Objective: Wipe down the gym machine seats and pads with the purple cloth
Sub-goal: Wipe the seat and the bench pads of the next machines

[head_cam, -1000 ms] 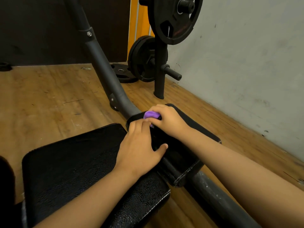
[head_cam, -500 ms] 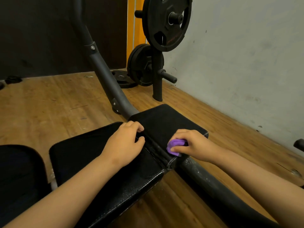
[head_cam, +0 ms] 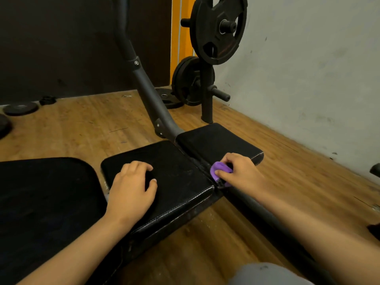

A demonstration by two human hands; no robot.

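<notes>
While the left hand (head_cam: 133,188) rests loosely open on the black padded leather seat (head_cam: 176,171), the right hand (head_cam: 239,171) pinches the crumpled purple cloth (head_cam: 218,171) against the smaller black pad's (head_cam: 218,140) near edge, beside the seam.

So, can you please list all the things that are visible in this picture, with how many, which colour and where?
seat pads: three, black, in a row across the lower left and centre
purple cloth: one, bunched, at the near corner of the rightmost pad, by the gap
machine frame tube: one, dark grey, rising behind the pads
weight plates on rack: at least two, black, on a post near the wall corner
loose plates: a few, black, on the floor at far left and one beside the rack
floor: wooden, brown
wall: pale grey, right side
left hand: flat on the middle pad
right hand: gripping the cloth
</notes>
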